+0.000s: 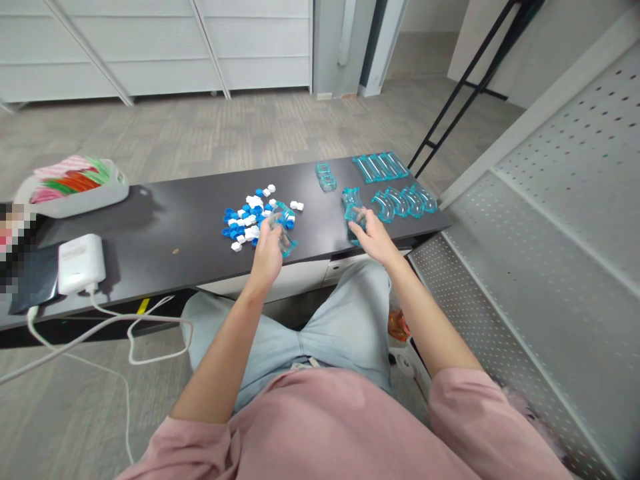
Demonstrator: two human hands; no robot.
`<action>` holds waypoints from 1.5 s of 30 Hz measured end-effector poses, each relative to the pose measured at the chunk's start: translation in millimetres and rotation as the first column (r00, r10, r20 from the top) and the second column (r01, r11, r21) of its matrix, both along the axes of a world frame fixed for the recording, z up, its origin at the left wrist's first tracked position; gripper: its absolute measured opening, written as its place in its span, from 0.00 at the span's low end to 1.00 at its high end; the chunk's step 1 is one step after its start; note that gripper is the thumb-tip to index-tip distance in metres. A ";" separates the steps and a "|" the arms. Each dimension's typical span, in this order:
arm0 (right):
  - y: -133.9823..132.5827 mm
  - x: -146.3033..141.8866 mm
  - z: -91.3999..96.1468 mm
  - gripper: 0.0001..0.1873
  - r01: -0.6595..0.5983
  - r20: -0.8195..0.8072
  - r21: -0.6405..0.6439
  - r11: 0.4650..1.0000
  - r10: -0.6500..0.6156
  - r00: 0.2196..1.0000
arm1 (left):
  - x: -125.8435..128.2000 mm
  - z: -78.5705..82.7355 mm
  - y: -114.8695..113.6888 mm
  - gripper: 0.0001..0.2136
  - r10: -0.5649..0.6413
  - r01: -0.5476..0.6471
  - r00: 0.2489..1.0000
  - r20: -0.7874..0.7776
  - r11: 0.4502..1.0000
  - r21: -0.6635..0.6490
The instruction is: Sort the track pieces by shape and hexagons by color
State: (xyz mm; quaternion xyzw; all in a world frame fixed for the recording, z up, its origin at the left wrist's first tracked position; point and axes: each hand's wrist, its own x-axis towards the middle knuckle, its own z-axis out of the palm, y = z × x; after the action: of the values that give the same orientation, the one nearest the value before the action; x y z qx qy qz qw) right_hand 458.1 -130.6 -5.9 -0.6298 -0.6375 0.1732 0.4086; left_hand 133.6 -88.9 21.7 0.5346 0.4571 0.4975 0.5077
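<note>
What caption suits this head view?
Left hand holds a teal curved piece beside blue and white blocks; right hand touches a second piece on the table.

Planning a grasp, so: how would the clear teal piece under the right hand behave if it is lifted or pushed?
Probably stiff: the teal piece at the right hand has a moulded shape, like the curved piece held in the left hand. Likely light: thin clear plastic. On the glossy table it may slide readily; lying flat, it should not roll.
</note>
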 end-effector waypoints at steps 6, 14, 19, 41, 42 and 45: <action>9.6 -31.5 -2.3 0.21 -0.083 -0.020 -0.052 0.995 0.082 0.996 | -12.9 -9.9 3.1 0.30 -0.014 0.009 0.998 -0.062 0.997 -0.078; 10.6 -58.0 18.0 0.23 -0.042 0.075 0.048 0.998 0.038 0.996 | -27.1 -46.9 16.2 0.42 -0.016 0.026 0.997 -0.078 0.993 0.119; 1.1 -23.6 25.5 0.29 0.123 0.117 0.009 0.992 -0.123 0.985 | -27.5 -52.0 15.9 0.38 -0.032 0.036 0.999 -0.034 0.991 0.127; -20.9 -2.6 16.5 0.32 0.094 0.532 -0.163 0.982 0.007 0.846 | -31.3 -46.2 7.5 0.36 -0.078 0.077 0.997 0.004 0.994 0.073; -21.3 -1.6 14.0 0.34 0.108 0.536 -0.168 0.980 -0.002 0.844 | -31.4 -46.3 7.7 0.36 -0.079 0.078 0.997 0.004 0.994 0.073; -15.9 -0.3 8.8 0.37 0.169 0.557 -0.181 0.969 -0.041 0.830 | -32.3 -45.2 7.5 0.36 -0.079 0.079 0.997 -0.006 0.994 0.074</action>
State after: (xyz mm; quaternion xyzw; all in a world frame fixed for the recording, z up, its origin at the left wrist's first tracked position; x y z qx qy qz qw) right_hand 457.8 -146.5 2.9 -0.7287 -0.6686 0.0328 0.1446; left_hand 101.3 -81.4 -23.5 0.5716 0.4177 0.4928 0.5060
